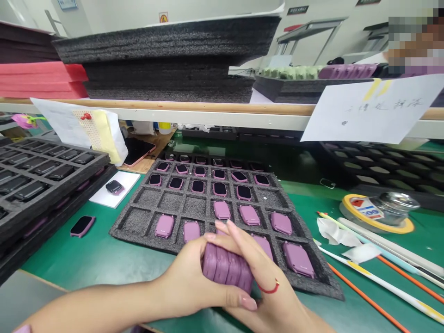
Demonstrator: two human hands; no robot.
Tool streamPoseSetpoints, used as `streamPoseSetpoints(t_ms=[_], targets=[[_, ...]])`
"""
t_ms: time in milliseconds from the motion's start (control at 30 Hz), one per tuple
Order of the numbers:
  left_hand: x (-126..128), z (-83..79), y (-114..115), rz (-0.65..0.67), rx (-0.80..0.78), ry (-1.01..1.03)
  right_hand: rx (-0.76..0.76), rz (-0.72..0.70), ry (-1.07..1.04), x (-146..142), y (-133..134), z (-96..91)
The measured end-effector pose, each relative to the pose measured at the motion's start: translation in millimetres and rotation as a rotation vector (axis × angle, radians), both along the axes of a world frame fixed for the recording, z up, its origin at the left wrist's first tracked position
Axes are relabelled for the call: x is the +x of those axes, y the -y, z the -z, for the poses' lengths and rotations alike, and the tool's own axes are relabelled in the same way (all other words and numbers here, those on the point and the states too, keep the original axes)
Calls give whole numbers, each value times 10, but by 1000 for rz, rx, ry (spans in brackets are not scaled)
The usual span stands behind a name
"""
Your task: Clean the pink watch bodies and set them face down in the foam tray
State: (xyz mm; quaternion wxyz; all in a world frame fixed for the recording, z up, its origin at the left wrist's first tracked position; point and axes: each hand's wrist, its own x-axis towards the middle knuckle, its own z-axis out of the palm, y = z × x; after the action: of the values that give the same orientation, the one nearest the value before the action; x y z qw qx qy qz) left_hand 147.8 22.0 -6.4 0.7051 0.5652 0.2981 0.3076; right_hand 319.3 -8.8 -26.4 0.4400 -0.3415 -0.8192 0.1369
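The left hand (183,282) and right hand (263,300) clamp stacked rounded pink watch cases (225,268). Below lies a gritty, square-celled charcoal foam tray (152,201).

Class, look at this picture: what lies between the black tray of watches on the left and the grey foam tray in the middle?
In the head view, a white card with a dark watch on it, and a loose pink watch on the green mat.

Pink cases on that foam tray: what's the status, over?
Left hand and right hand gripping a stack of pink cases. Grey foam tray just beyond, some cells empty.
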Motion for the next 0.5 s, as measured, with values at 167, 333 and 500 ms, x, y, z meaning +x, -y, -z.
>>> streamPoseSetpoints(t_ms=[167,333,500], targets=[[-93,40,11,-82,546,-105,-288,-55,-267,113,32,-28],[-82,102,-94,-107,1027,-25,-836,-210,-538,54,-2,-69],[-69,188,-171,-68,1201,33,-619,-79,-509,-96,18,-53]])
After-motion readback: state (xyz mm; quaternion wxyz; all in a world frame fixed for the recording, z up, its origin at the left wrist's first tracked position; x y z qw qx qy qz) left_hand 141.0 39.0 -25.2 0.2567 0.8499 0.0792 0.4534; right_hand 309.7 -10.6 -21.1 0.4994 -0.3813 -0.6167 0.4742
